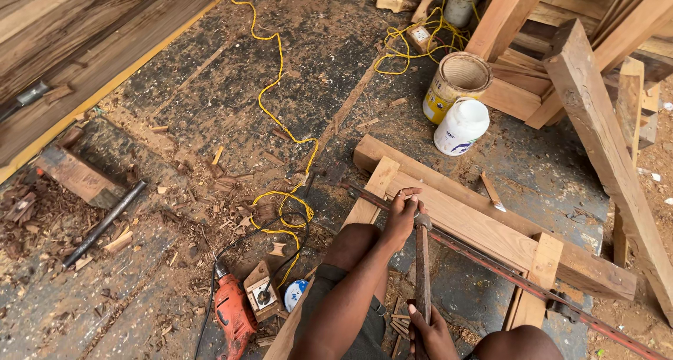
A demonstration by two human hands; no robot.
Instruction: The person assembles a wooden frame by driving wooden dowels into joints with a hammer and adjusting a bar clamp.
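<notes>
Sawdust-strewn workshop floor (pixel 210 72), littered with chips and offcuts. Wooden frame (pixel 484 223) lying flat ahead of the knees, crossed by a long rusty bar clamp (pixel 519 279) running from upper left down to lower right. Left hand (pixel 401 216) closed around the clamp's near end, right where it meets the frame's corner. Right hand (pixel 427 328) lower, close to the body, wrapped around the bottom of a hammer handle (pixel 423 269); handle upright in view, head (pixel 423 221) just beside the left hand. Orange power drill (pixel 233 316) well off to the left, yellow cable (pixel 277 93) snaking away, white plastic jar (pixel 460 126) and tin can (pixel 456 83) beyond the frame.
</notes>
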